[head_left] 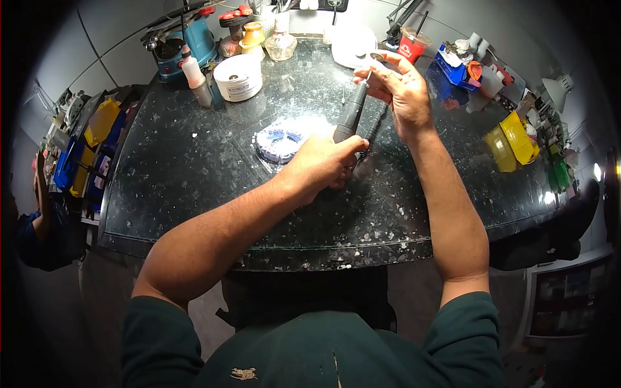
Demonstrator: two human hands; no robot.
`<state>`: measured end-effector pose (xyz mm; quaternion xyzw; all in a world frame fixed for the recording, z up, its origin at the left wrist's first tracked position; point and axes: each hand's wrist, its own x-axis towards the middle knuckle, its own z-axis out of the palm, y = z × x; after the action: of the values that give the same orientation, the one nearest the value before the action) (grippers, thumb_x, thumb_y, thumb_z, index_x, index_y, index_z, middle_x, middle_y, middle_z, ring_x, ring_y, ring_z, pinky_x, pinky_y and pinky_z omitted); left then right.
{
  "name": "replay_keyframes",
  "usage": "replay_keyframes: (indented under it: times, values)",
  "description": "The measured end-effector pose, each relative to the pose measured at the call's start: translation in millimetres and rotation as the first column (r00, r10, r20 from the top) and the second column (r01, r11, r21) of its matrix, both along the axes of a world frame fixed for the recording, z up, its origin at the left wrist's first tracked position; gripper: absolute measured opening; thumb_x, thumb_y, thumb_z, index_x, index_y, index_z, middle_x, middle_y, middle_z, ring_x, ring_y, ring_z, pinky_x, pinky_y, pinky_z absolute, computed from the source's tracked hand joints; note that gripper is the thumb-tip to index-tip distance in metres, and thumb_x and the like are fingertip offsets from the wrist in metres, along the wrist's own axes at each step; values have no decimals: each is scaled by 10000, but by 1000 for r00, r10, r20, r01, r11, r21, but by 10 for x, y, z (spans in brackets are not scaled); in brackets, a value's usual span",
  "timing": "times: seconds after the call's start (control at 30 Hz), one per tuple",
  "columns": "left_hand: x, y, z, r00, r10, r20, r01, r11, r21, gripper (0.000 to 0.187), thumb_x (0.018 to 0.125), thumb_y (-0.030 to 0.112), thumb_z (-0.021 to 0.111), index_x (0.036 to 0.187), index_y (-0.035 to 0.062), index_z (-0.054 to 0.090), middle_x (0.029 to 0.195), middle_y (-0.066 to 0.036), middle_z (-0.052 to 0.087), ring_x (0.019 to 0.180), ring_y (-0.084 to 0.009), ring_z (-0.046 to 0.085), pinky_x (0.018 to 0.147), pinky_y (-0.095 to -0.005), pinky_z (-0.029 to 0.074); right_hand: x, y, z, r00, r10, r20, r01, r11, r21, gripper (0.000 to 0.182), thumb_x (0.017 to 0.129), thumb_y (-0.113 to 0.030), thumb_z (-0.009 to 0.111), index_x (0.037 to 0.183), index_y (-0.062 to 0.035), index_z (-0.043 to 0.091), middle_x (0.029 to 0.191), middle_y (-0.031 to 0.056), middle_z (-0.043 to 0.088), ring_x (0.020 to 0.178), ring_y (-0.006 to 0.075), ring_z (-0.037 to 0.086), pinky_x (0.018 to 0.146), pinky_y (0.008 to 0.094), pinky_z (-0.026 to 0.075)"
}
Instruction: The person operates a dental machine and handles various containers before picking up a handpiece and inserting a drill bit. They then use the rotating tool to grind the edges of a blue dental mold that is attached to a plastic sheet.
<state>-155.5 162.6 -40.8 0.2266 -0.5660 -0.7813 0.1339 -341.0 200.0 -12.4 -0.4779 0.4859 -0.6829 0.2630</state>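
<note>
My left hand (321,161) is wrapped round the lower part of a black pen-shaped handpiece (352,110), which points up and away. At the handpiece's thin tip, the fingers of my right hand (404,90) are pinched on a small round disc (377,57). A dark coiled cord (376,123) runs beside the handpiece. Just left of my left hand, a blue and white ring-shaped object (279,143) lies on the black table (194,187), partly washed out by glare.
At the back left stand a white tub (237,77), a bottle (192,67) and a blue machine (187,48). A red cup (413,45), a blue bin (455,69) and a yellow bin (519,138) are on the right. Another person (44,226) is at the far left.
</note>
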Motion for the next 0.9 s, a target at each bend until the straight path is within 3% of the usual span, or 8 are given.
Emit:
replay_keyframes:
  times: [0.1, 0.4, 0.6, 0.67, 0.73, 0.8, 0.87, 0.9]
  values:
    - [-9, -10, -20, 1000, -3, 0, 3, 1000, -8, 263, 906, 245, 662, 737, 102, 521, 566, 44, 416, 449, -52, 360, 401, -234, 274, 3, 7, 11, 996, -68, -65, 69, 998, 9, 267, 991, -200, 591, 1196, -40, 535, 1010, 142, 721, 932, 180, 705, 827, 289, 551]
    - [-6, -10, -4, 999, -1, 33, 1, 1000, -11, 252, 913, 255, 657, 756, 111, 522, 584, 54, 418, 454, -51, 362, 404, -234, 278, -11, -9, 7, 983, -65, -170, 56, 997, -57, 221, 976, -151, 607, 1154, -45, 528, 948, 137, 730, 917, 181, 706, 841, 308, 543]
    - [21, 3, 14, 1000, -29, -3, 29, 1000, -6, 309, 920, 274, 657, 716, 135, 471, 585, 58, 406, 454, -48, 361, 404, -234, 274, 33, -9, 29, 993, 4, -116, -14, 996, -86, 207, 981, -141, 587, 1156, -49, 527, 970, 145, 727, 917, 187, 707, 868, 309, 531]
    - [20, 4, 30, 999, -35, -21, 36, 999, 24, 311, 921, 271, 660, 722, 135, 463, 585, 59, 403, 453, -48, 365, 403, -235, 276, 13, -9, 25, 993, -15, -118, 6, 997, -80, 217, 980, -156, 584, 1159, -42, 538, 992, 163, 721, 920, 207, 709, 882, 331, 537]
    - [11, 1, 31, 998, -43, -37, 45, 998, 54, 315, 922, 269, 662, 728, 135, 454, 585, 59, 401, 453, -48, 369, 401, -236, 277, 75, -48, 8, 985, 73, -156, -83, 995, -62, 238, 975, -171, 587, 1166, -34, 549, 1020, 179, 714, 925, 230, 708, 904, 365, 541]
    - [4, -9, -1, 996, 33, -78, -28, 998, 61, 293, 927, 249, 662, 755, 131, 456, 588, 64, 396, 450, -47, 372, 397, -242, 284, 163, -40, -17, 986, 159, -58, -162, 985, -53, 327, 967, -220, 602, 1213, -13, 543, 1073, 204, 695, 1017, 268, 687, 926, 407, 539]
    - [-17, -29, -5, 994, 58, -91, -56, 998, 19, 247, 931, 226, 656, 796, 110, 484, 613, 47, 447, 455, -59, 408, 404, -247, 319, 334, -88, -67, 969, 209, 133, -194, 974, -121, 436, 945, -215, 642, 1264, 44, 498, 1035, 215, 692, 1049, 290, 671, 933, 392, 539]
    - [-13, -24, 26, 996, 58, -72, -75, 963, -258, 217, 925, 216, 654, 829, 84, 511, 639, 30, 487, 482, -70, 448, 428, -254, 354, 455, -69, -70, 951, 236, 198, -234, 972, -31, 501, 934, -291, 658, 1271, 50, 514, 1041, 206, 690, 1054, 270, 659, 943, 377, 521]
